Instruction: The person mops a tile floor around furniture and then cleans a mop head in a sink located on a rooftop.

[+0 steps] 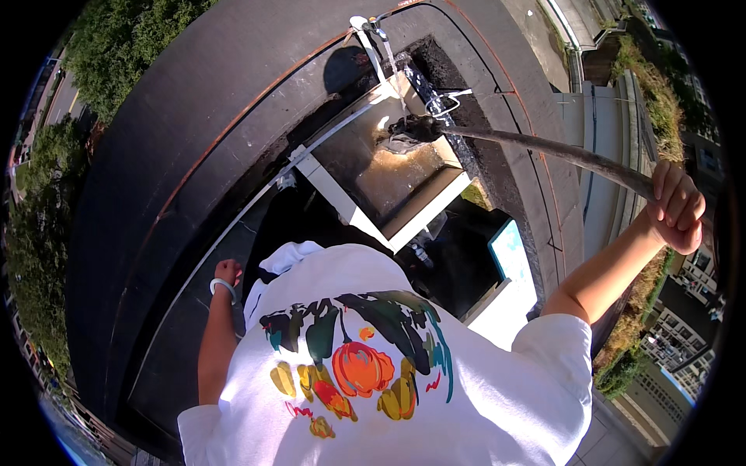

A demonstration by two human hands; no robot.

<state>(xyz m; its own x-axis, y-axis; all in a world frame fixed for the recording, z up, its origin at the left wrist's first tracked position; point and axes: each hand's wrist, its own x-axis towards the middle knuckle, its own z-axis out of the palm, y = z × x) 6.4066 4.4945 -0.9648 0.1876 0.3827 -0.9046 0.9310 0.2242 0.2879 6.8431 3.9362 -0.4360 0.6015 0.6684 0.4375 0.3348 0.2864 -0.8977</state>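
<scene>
My right hand point(676, 204) is closed around the upper end of a long wooden handle point(553, 151) at the right. The handle slants to a dark, wet mop head point(415, 131), which lies in a pale rectangular sink point(367, 224). Water runs from a metal tap point(376, 26) on a white pipe point(368, 49) and falls onto or beside the mop head. Brownish shallow water point(402, 169) covers part of the sink's floor. My left hand point(228, 272) hangs low at the left beside my body, its fingers curled, with a pale bangle on the wrist; nothing shows in it.
A dark parapet wall point(192, 122) curves behind the sink. A thin pale pipe point(250, 204) runs along it. A white wire loop point(446, 103) lies by the sink's far right edge. A plastic bottle point(421, 254) and a blue-edged white panel point(513, 256) are at the near right.
</scene>
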